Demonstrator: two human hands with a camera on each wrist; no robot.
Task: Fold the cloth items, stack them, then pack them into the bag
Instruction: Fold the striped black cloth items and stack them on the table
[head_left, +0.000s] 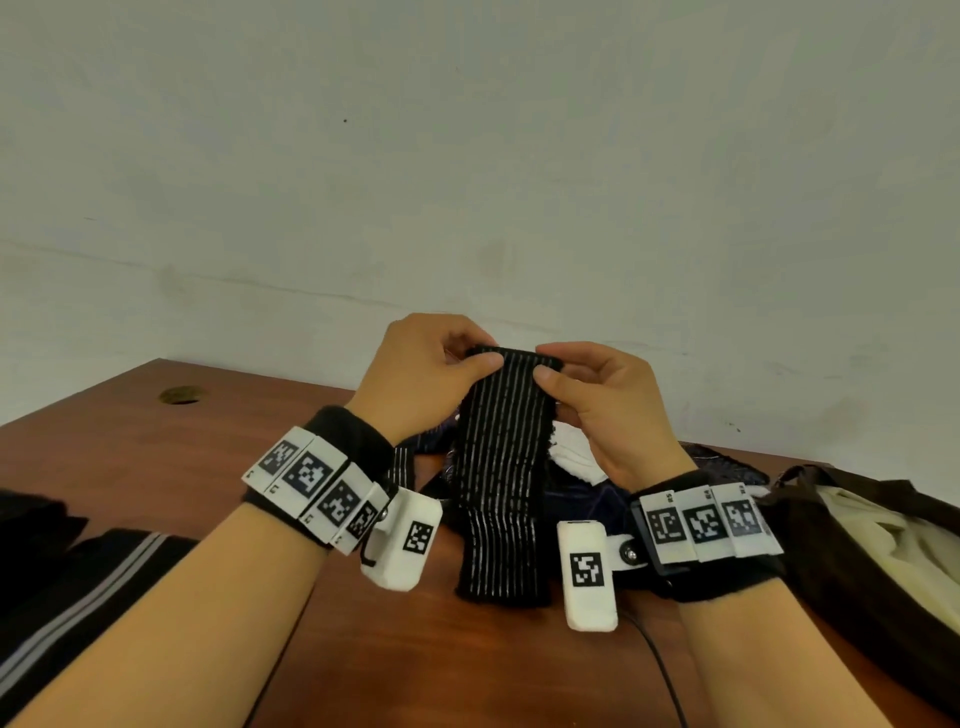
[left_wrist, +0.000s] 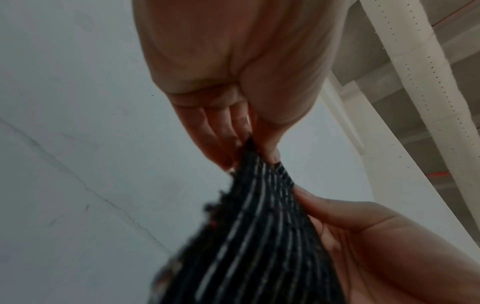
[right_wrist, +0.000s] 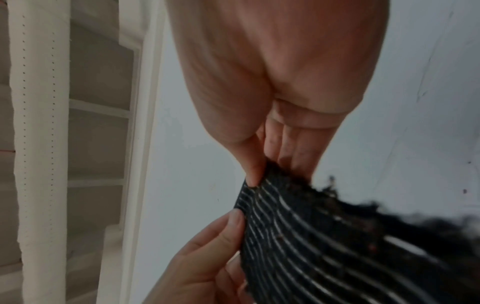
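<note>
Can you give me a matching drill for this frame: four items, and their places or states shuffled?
Items:
1. black striped cloth
2. brown bag
3. white cloth
4. round hole

Places or states:
A. in the table top, far left
B. open, on the right edge, pale fabric inside
C. pinched at its top edge by left hand and right hand, hanging down
D. behind the right hand, on a dark pile

Pairs: 1-C, 2-B, 3-D, 4-A

Two hands — the left hand (head_left: 421, 374) and right hand (head_left: 605, 410) — share one black striped cloth (head_left: 501, 467), with one brown bag (head_left: 852, 551) on one wooden table (head_left: 156, 457).
</note>
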